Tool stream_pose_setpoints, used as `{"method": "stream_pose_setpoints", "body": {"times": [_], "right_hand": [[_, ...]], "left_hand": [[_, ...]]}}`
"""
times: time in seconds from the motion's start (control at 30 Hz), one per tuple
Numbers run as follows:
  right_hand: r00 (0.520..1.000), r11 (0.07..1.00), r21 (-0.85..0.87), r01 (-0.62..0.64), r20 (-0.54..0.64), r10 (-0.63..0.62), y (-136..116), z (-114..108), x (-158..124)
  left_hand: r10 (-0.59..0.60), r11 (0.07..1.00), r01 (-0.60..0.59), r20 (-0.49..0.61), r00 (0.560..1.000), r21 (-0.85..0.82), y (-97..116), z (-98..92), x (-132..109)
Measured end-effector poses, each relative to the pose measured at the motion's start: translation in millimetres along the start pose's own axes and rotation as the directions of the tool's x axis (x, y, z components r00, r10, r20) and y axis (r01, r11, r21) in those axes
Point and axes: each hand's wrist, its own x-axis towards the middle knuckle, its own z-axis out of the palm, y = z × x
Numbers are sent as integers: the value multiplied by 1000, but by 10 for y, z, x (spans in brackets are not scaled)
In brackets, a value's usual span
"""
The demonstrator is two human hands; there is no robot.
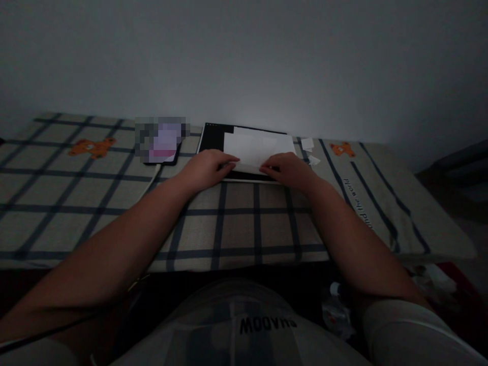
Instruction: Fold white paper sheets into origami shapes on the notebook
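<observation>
A sheet of white paper (249, 147) lies over a flat black-and-white board or pad (211, 136) on the table. Pinched at the sheet's near left corner are the fingers of my left hand (208, 169). Its near right edge is held between the thumb and fingers of my right hand (287, 169). The near edge of the paper looks slightly raised or folded, though the dim light hides the detail. Small white paper scraps (307, 144) lie just right of the board.
A checked tablecloth (238, 223) covers the table, which stands against a pale wall (244, 61). On the left lies a phone (165, 142) with a white cable (152, 180). Below the table's right side is a clear plastic bottle (336, 310).
</observation>
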Motion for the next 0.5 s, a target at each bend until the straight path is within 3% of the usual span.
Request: {"method": "stream_pose_setpoints", "body": {"times": [0.13,0.3,0.43,0.5], "right_hand": [[998,998,41,-48,-39,49,-26,21,12],[994,997,61,-56,-86,61,-16,61,41],[991,996,54,-65,-116,71,10,100,78],[990,996,51,-74,-118,79,9,118,95]], "left_hand": [[-33,999,34,-40,999,6,1,14,-4],[159,981,-133,-191,969,144,115,-1,-1],[314,930,-304,-17,949,205,356,90,-21],[320,914,-317,31,947,253,476,163,-42]]}}
